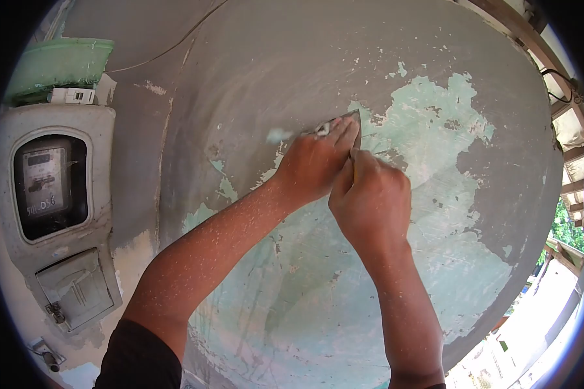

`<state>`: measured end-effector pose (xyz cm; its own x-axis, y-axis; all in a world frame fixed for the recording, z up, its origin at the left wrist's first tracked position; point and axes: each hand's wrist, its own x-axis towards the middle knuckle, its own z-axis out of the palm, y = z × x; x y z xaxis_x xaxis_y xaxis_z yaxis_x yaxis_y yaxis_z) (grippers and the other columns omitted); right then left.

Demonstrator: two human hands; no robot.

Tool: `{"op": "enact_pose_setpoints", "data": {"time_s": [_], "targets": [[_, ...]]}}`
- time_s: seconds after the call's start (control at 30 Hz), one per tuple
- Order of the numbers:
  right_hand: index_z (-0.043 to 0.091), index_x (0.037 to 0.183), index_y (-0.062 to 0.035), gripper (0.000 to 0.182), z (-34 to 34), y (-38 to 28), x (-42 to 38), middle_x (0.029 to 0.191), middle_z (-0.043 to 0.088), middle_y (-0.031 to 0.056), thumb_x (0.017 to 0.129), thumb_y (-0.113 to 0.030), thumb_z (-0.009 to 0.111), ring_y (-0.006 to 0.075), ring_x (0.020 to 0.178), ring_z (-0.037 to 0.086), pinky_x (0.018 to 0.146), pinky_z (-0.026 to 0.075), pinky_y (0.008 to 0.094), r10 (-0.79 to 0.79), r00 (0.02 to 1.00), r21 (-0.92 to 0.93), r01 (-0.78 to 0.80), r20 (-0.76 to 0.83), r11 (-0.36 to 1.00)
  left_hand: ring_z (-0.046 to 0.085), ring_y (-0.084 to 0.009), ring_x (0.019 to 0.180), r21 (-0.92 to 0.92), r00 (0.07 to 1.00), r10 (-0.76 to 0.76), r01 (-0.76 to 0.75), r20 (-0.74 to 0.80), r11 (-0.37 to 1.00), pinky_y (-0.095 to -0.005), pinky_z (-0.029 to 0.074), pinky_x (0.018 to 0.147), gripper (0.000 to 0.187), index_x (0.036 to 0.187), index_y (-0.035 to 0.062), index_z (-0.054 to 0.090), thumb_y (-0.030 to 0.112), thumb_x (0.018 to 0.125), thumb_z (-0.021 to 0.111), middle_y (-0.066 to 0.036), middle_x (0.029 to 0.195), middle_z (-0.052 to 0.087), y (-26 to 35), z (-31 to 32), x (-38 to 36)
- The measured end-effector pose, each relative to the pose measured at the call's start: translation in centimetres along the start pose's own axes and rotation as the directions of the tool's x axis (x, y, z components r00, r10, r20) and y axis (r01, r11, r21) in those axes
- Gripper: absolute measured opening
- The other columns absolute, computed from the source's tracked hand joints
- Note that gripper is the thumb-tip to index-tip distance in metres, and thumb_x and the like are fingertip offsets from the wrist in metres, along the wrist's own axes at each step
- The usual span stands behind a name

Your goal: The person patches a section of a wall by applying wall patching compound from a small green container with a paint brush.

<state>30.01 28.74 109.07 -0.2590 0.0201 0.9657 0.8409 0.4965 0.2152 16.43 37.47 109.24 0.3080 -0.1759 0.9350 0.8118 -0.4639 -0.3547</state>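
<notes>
A scraper with a thin metal blade point(358, 129) meets the wall near the middle of the view, at the edge of a patch of pale green paint point(435, 155). My right hand point(373, 194) is closed around its handle, of which only a yellowish sliver shows. Higher up and to the left, my left hand point(315, 159) grips the blade, with its fingers pressed together along the metal. Whitish residue covers those fingertips. Bare grey wall point(292, 65) surrounds the flaking green paint, and pale flecks dot my left forearm.
On the left wall hangs an electric meter box point(102, 175) with a small latched door point(78, 288) below. A green plastic container point(65, 61) sits above it. One thin cable point(169, 48) runs along the upper wall. Wooden beams point(512, 23) line the upper right.
</notes>
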Motion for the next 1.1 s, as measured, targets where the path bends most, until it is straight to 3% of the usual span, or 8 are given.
{"op": "enact_pose_setpoints", "data": {"time_s": [0.03, 0.13, 0.33, 0.63, 0.73, 0.83, 0.93, 1.1], "targets": [[0.064, 0.077, -0.0014, 0.016, 0.8, 0.4, -0.2, 0.073, 0.068, 0.0203, 0.089, -0.009, 0.058, 0.0406, 0.064, 0.068, 0.061, 0.055, 0.05, 0.007, 1.0, 0.013, -0.007, 0.004, 1.0, 0.061, -0.0364, 0.128, 0.072, 0.997, 0.054, -0.05, -0.051, 0.996, -0.0428, 0.058, 0.096, 0.055, 0.139, -0.0067, 0.055, 0.02, 0.091, 0.06, -0.027, 0.137, 0.062, 0.0, 0.1, -0.5], [0.064, 0.077, -0.0016, 0.016, 1.9, 0.9, 2.0, 0.074, 0.069, 0.0202, 0.09, -0.009, 0.058, 0.04, 0.065, 0.068, 0.06, 0.055, 0.0496, 0.046, 0.998, 0.039, -0.047, 0.044, 0.998, 0.06, -0.0366, 0.13, 0.19, 1.0, -0.02, 0.016, 0.022, 0.982, -0.0426, 0.057, 0.098, 0.054, 0.139, -0.0083, 0.054, 0.018, 0.092, 0.059, -0.028, 0.14, 0.059, -1.6, 0.2, 1.0], [0.068, 0.082, -0.0011, 0.013, 0.3, -0.1, -0.7, 0.076, 0.069, 0.0169, 0.09, -0.009, 0.06, 0.0361, 0.062, 0.068, 0.057, 0.055, 0.0462, -0.03, 0.999, 0.068, 0.032, -0.031, 0.997, 0.062, -0.0358, 0.128, 0.026, 0.992, -0.035, 0.032, 0.119, 0.999, -0.0407, 0.058, 0.097, 0.051, 0.138, -0.0102, 0.053, 0.014, 0.094, 0.058, -0.028, 0.138, 0.061, 0.2, -1.7, -0.8], [0.073, 0.095, 0.0035, 0.013, -1.7, 0.3, -2.6, 0.073, 0.067, 0.0156, 0.089, -0.004, 0.064, 0.0326, 0.06, 0.067, 0.054, 0.053, 0.0414, 0.047, 0.964, 0.069, -0.03, -0.262, 0.997, 0.065, -0.0344, 0.125, -0.098, 0.958, 0.284, -0.286, -0.037, 0.953, -0.0396, 0.059, 0.097, 0.044, 0.132, -0.0076, 0.059, 0.01, 0.092, 0.062, -0.025, 0.133, 0.065, 1.6, 0.2, 1.9], [0.074, 0.099, 0.0039, 0.016, -1.6, -1.0, -1.5, 0.073, 0.068, 0.0156, 0.088, -0.003, 0.064, 0.0327, 0.06, 0.067, 0.053, 0.053, 0.0417, 0.051, 0.97, 0.022, -0.047, -0.239, 0.999, 0.066, -0.0341, 0.123, -0.267, 0.986, 0.162, -0.148, 0.031, 0.952, -0.0389, 0.059, 0.099, 0.042, 0.131, -0.0066, 0.06, 0.01, 0.092, 0.063, -0.024, 0.131, 0.066, 0.9, -0.9, 2.3], [0.074, 0.099, 0.0035, 0.016, -1.1, -0.7, -2.6, 0.073, 0.068, 0.0155, 0.088, -0.003, 0.064, 0.0328, 0.06, 0.067, 0.053, 0.053, 0.0418, 0.071, 0.963, 0.031, -0.065, -0.259, 0.997, 0.065, -0.0343, 0.125, -0.158, 0.982, 0.178, -0.185, -0.059, 0.97, -0.0384, 0.057, 0.102, 0.043, 0.131, -0.0059, 0.06, 0.01, 0.091, 0.063, -0.023, 0.134, 0.065, 1.8, 0.4, 1.4], [0.073, 0.1, 0.0027, 0.017, 0.3, 0.9, -3.6, 0.074, 0.068, 0.0154, 0.089, -0.004, 0.064, 0.0325, 0.06, 0.067, 0.053, 0.054, 0.0415, 0.058, 0.946, 0.02, -0.054, -0.318, 0.998, 0.063, -0.0349, 0.127, 0.03, 0.946, 0.311, -0.31, -0.089, 0.95, -0.0384, 0.056, 0.105, 0.045, 0.133, -0.0056, 0.06, 0.011, 0.091, 0.063, -0.022, 0.137, 0.064, 2.3, 1.6, 1.5], [0.073, 0.102, 0.0021, 0.018, -0.4, 1.5, -1.2, 0.076, 0.069, 0.0156, 0.09, -0.006, 0.063, 0.0327, 0.061, 0.068, 0.054, 0.054, 0.042, 0.087, 0.958, 0.009, -0.087, -0.273, 0.996, 0.062, -0.0356, 0.128, -0.021, 0.96, 0.247, -0.252, -0.135, 0.968, -0.04, 0.054, 0.107, 0.045, 0.133, -0.0055, 0.06, 0.012, 0.091, 0.062, -0.022, 0.138, 0.063, 1.4, 2.2, 3.9]]}}
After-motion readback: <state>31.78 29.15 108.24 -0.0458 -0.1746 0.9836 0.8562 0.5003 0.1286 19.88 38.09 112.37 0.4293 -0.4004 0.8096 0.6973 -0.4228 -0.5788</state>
